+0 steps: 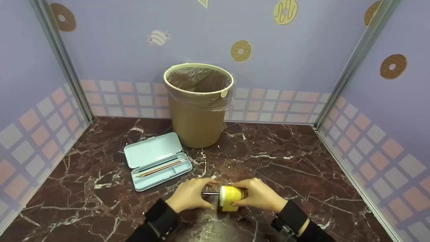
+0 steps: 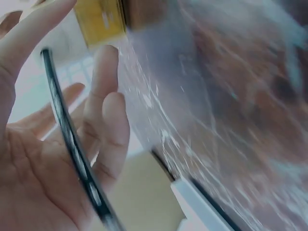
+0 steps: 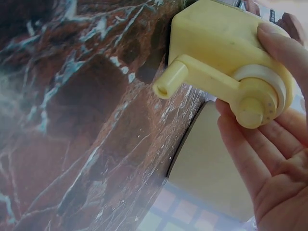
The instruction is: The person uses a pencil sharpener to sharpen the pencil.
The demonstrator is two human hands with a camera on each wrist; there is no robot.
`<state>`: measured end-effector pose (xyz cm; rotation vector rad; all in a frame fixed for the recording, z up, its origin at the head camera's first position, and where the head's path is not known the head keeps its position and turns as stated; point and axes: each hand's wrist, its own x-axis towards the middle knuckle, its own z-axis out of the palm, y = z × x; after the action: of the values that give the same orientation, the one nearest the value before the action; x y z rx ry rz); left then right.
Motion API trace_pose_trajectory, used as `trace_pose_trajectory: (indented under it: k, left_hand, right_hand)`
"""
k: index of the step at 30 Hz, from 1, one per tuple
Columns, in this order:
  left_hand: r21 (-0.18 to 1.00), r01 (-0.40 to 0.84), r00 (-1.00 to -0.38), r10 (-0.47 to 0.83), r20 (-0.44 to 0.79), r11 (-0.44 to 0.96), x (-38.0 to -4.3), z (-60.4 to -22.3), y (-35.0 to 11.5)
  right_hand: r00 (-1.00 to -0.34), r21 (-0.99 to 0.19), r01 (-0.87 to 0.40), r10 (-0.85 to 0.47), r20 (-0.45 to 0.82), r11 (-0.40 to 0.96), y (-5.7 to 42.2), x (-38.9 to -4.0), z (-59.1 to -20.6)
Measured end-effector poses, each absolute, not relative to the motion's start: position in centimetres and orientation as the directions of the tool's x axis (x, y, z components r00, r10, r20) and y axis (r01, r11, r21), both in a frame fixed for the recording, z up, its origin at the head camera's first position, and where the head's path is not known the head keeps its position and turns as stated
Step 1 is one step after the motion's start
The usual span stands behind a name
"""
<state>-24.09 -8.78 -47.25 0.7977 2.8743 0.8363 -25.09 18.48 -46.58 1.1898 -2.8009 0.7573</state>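
Observation:
A yellow hand-crank pencil sharpener (image 1: 231, 196) with a white front sits on the table, its crank (image 3: 207, 77) on the right side. My right hand (image 1: 260, 195) grips its body, thumb on one side and fingers on the other. A dark pencil (image 2: 72, 134) with a silvery pattern runs from the sharpener's white face to my left hand (image 1: 189, 196). The left thumb and fingers are spread loosely around the pencil, with space showing between them and it in the left wrist view.
A light blue pencil case (image 1: 153, 151) lies open at the left, with several pencils (image 1: 161, 168) in its tray. Behind it stands a tan waste bin (image 1: 198, 121) with a clear plastic liner. Patterned walls enclose the dark marbled tabletop (image 1: 285, 171).

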Motion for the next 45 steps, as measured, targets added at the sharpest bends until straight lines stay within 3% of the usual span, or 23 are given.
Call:
trace_pose_trajectory:
  k: [10,18,34,45]
  left_hand:
    - [0.643,0.476,-0.866,0.448,0.223,0.600,-23.5,-47.4,-14.3]
    - [0.704,0.461,-0.873,0.418,0.251,0.540,-23.3,-47.8,-15.6]
    - [0.693,0.521,-0.834,0.470,0.290,0.498,-23.8,-48.4,-16.1]
    - [0.687,0.531,-0.821,0.502,0.272,0.496,-24.2,-48.0,-16.3]
  right_hand:
    - [-0.729,-0.491,-0.645,-0.665,0.163,0.586,19.6,-25.0,-46.6]
    - [-0.732,-0.504,-0.634,-0.666,0.145,0.587,19.8,-25.0,-46.7]
    - [-0.707,-0.435,-0.679,-0.688,0.167,0.592,19.8,-25.2,-46.6]
    - [-0.723,-0.481,-0.646,-0.676,0.139,0.592,19.8,-25.1,-46.6]
